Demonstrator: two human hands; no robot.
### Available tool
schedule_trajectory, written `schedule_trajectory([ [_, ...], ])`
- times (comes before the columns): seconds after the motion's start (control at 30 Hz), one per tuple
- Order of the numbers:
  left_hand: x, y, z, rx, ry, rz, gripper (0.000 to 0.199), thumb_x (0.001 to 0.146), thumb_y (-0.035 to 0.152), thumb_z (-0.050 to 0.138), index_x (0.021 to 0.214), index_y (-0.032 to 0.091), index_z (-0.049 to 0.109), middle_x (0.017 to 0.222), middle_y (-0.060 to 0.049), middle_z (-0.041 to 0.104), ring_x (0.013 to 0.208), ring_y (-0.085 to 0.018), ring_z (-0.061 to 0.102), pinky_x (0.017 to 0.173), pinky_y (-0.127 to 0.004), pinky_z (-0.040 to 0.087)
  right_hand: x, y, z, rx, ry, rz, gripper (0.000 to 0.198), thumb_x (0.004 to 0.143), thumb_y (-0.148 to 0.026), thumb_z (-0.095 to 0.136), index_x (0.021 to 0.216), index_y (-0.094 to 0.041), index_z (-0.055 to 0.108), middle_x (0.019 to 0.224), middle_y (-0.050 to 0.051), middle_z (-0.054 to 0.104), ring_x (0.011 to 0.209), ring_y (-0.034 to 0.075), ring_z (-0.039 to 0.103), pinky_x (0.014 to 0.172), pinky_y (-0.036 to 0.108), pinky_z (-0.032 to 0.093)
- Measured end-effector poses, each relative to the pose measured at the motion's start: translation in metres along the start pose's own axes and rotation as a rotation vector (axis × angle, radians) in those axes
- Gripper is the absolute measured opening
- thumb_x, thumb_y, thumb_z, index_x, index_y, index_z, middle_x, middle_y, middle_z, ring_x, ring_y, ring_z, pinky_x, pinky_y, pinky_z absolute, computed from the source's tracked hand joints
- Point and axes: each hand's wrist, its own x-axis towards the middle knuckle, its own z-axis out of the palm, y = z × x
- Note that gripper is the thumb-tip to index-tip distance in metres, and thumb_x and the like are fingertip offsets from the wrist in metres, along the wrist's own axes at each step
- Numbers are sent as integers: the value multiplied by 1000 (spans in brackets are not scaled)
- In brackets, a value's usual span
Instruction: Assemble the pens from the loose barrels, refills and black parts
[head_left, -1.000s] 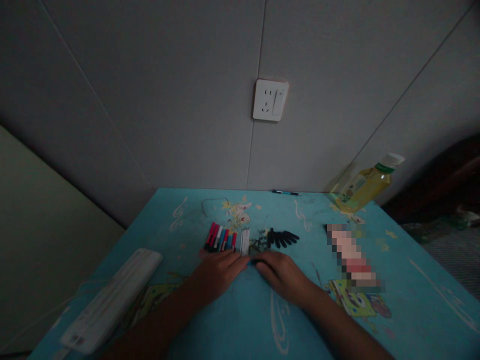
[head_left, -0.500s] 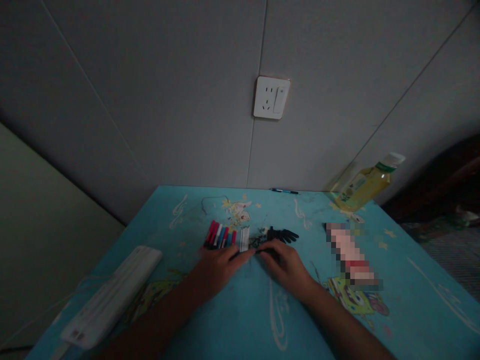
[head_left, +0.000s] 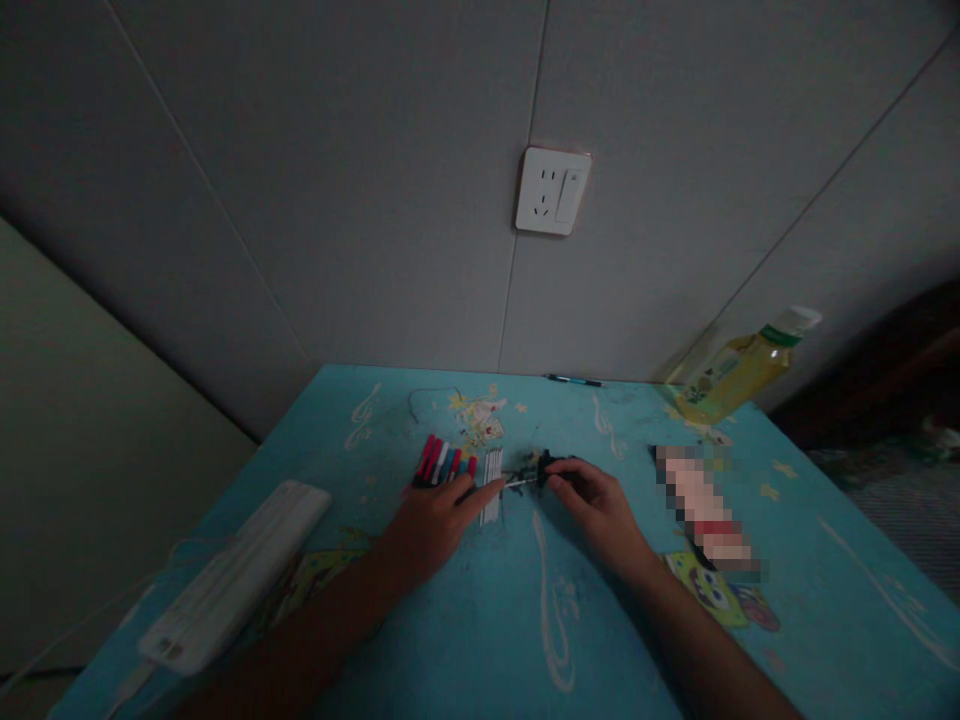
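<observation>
Near the middle of the table, my left hand (head_left: pixel 439 520) is closed, its thumb and forefinger at one end of a thin white stick (head_left: pixel 519 484). Under and beside those fingers lies a row of slim white sticks (head_left: pixel 491 480), which look like pen refills. Several red, white and blue pens (head_left: pixel 446 460) lie side by side just beyond the left knuckles, their near ends dark. My right hand (head_left: pixel 596 505) pinches at the stick's other end, by a cluster of small black pieces (head_left: pixel 546 464); what its fingertips hold is too small to make out.
A white power strip (head_left: pixel 236 575) with a cable lies at the left. Against the wall rests a blue-black pen (head_left: pixel 576 380). A bottle of yellow liquid (head_left: pixel 739 370) stands at the back right, and a blurred-out flat item (head_left: pixel 705 510) lies nearer. A wall socket (head_left: pixel 553 190) is above.
My right hand has moved right and slightly away, onto the black pieces. The thin white stick now shows between my hands, and more of the refill row is uncovered. The view has shifted slightly.
</observation>
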Motion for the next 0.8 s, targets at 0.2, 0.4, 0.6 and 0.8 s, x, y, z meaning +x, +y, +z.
schedule_trajectory([
  [0.2,0,0,-2,-29,-10,-30,54,94,7,42,144,29,42,91,-3,61,71,-15,61,64,-26,50,2,1,-4,-15,43,0,30,88,-44,64,103,-18,68,89,6,69,75,18,60,68,30,49],
  [0.4,-1,-1,-3,-27,9,-62,55,94,8,42,145,28,41,91,-4,59,74,-15,62,64,-24,50,3,-1,-14,-136,206,-60,29,93,-44,55,104,-19,67,87,5,68,76,18,61,68,29,49],
  [0.6,-2,-2,1,-37,4,-69,51,94,9,43,142,27,45,93,-4,60,77,-16,62,65,-25,51,11,4,-31,-518,213,-216,31,97,-39,47,113,-19,65,98,10,67,85,22,61,78,36,49],
  [0.8,-2,-2,1,-44,-15,-78,56,91,6,44,142,27,44,93,-4,61,75,-16,62,63,-25,51,9,4,-31,-552,187,-204,27,95,-40,52,108,-19,64,91,8,68,75,20,62,71,33,50],
])
